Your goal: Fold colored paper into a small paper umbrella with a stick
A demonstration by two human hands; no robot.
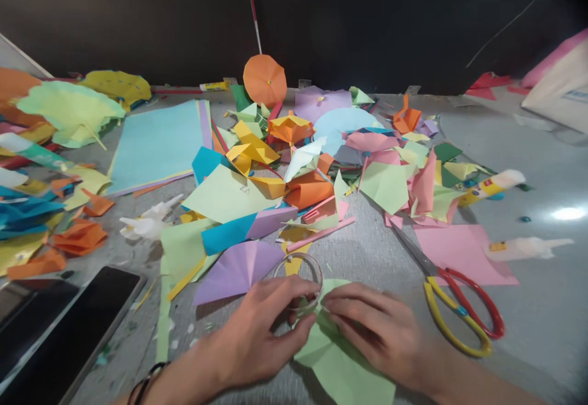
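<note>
Low in the centre, a pleated light green paper point(344, 356) lies between my hands. My left hand point(271, 322) has its thumb and fingers closed on a thin ring-shaped roll of tape point(316, 264), right at the paper's upper edge. My right hand point(376, 328) is closed on the green paper just beside it, with fingertips near the left ones. A folded purple paper fan point(243, 270) lies beyond my left hand. Scissors point(459, 313) with red and yellow handles rest to the right of my right hand.
Colourful paper scraps point(289, 190) heap across the middle. Two dark phones point(87, 337) lie at the lower left. Glue bottles stand out at left point(149, 221) and right point(528, 249), near a glue stick point(491, 187). A blue paper stack point(156, 141) is at back left.
</note>
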